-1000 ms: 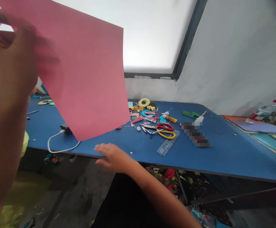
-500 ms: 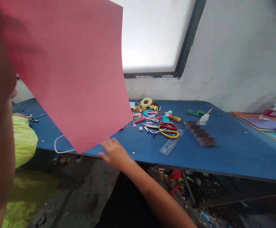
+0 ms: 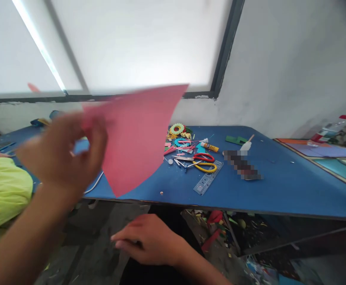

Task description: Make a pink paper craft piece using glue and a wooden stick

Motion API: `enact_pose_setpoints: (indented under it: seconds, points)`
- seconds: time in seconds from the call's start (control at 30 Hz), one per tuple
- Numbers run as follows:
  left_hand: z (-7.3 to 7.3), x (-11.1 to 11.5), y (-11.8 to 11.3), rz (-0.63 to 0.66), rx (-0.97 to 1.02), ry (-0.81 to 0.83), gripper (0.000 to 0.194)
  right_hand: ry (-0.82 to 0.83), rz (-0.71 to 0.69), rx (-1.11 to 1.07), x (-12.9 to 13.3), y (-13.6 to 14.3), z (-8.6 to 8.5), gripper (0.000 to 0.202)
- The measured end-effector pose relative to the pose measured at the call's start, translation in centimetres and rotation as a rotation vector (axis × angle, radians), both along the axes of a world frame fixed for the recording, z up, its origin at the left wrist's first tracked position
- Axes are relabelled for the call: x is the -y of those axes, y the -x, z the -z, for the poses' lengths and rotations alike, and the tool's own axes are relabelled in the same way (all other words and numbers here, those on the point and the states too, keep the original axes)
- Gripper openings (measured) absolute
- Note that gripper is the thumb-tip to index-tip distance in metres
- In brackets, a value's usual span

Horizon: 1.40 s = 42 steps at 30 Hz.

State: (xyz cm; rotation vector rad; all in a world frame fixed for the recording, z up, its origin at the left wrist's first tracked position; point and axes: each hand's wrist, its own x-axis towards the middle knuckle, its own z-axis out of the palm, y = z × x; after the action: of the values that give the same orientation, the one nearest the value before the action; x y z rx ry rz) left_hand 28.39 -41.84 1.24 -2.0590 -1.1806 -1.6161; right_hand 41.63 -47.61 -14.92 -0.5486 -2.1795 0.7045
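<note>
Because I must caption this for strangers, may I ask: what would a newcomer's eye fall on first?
Probably the large, curved pink paper sheet, raised in the left hand, left of centre. Next might come the bright yellow-green sleeve of another person at the left edge, then the red-and-yellow-handled metal scissors on the blue table.

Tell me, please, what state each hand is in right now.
Left hand: closed on the pink sheet.
Right hand: loosely open, fingers curled, holding nothing visible.
</note>
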Motion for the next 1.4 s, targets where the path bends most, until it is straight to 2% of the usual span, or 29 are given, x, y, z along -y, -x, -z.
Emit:
enact_pose_setpoints:
  seconds: [0.03,0.07,0.1,0.2,0.27,0.37,0.47,0.57,0.63,0.73,0.83,0.93,0.97,1.03,1.07,1.13,1.23,1.4]
  points:
    - [1.9,0.4,-0.6,-0.07,-0.093,-0.135,0.015,0.025,0.082,-0.058,0.2,-1.7,0.2,0.022]
    - [4.0,0.9,-1.4,-0.038,-0.197,-0.209,0.018,0.057,0.188,-0.118,0.4,-3.4,0.4,0.022]
    - [6.1,1.3,-2.4,0.067,-0.25,-0.224,0.022,0.095,0.32,-0.172,0.5,-5.1,0.7,0.022]
    - [11.6,2.5,-5.8,0.205,-0.269,-0.169,0.021,0.206,0.645,-0.285,0.7,-9.2,1.8,0.031]
    - [14.0,3.3,-8.0,0.363,-0.211,0.018,0.021,0.255,0.758,-0.319,1.1,-10.9,2.7,0.04]
    - [16.0,4.5,-10.7,0.431,-0.153,0.118,0.013,0.32,0.864,-0.366,2.1,-12.1,3.7,0.05]
    - [16.7,5.4,-12.1,0.459,-0.107,0.217,0.013,0.401,0.969,-0.463,2.9,-12.2,4.3,0.057]
    - [17.1,5.6,-12.4,0.471,-0.055,0.293,0.014,0.43,0.967,-0.461,2.8,-12.1,4.4,0.06]
    - [17.3,5.5,-12.0,0.462,-0.011,0.331,0.011,0.376,0.924,-0.363,2.2,-12.1,4.1,0.061]
    - [17.6,5.2,-11.0,0.44,0.035,0.367,0.02,0.159,0.821,-0.116,0.5,-12.2,3.1,0.061]
    - [17.8,4.8,-9.1,0.5,-0.002,0.361,0.041,0.005,0.681,0.163,-1.8,-11.7,1.6,0.06]
    - [17.6,3.8,-5.7,0.521,-0.108,0.395,0.058,0.012,0.546,0.489,-4.2,-10.4,0.0,0.061]
    - [17.6,3.2,-4.3,0.456,-0.202,0.456,0.058,0.027,0.491,0.594,-5.0,-9.9,-0.4,0.062]
    - [17.5,2.0,-1.5,0.205,-0.303,0.636,0.051,0.055,0.391,0.698,-6.3,-8.8,-0.8,0.062]
    - [17.5,1.3,-0.2,0.118,-0.349,0.731,0.049,0.071,0.347,0.73,-6.9,-8.3,-0.9,0.064]
    - [17.6,0.1,1.7,0.085,-0.397,0.806,0.042,0.109,0.262,0.784,-7.9,-7.3,-0.9,0.068]
    - [17.6,-0.8,2.8,0.103,-0.454,0.83,0.038,0.163,0.14,0.855,-9.2,-6.0,-0.8,0.072]
    - [17.7,-0.4,2.4,0.135,-0.497,0.78,0.04,0.203,-0.009,0.883,-11.1,-5.1,-1.3,0.073]
